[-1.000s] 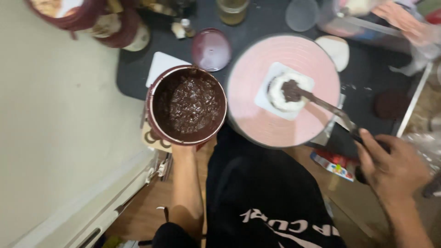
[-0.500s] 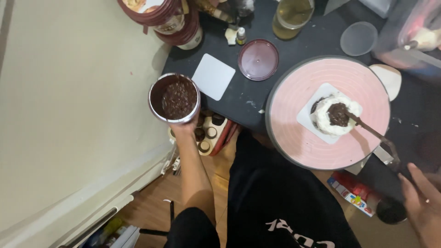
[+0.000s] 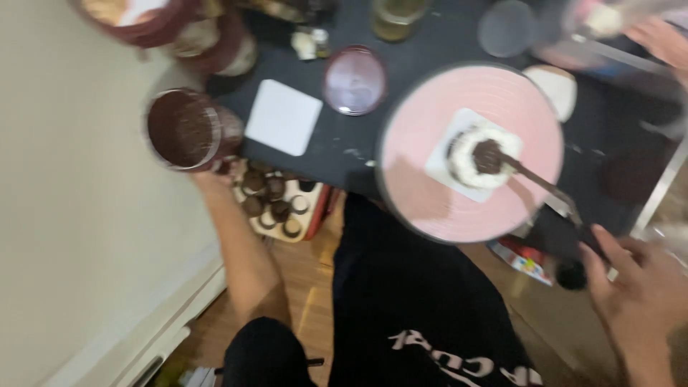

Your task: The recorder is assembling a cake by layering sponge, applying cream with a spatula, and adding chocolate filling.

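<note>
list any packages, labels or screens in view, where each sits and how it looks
Flat colourful printed packet: below the table edge, under the round pink turntable; red with blue and yellow patches.
Moulded tray of small brown chocolate cups: just off the table's near edge, by the left hand; pale, red rim.
White printed lettering on the person's black top: bottom centre.
No screens or signs show.

Black table [image 3: 358, 154], pink turntable [image 3: 430, 193], white square card [image 3: 284, 117], round lid [image 3: 355, 80] (blurred)
</note>
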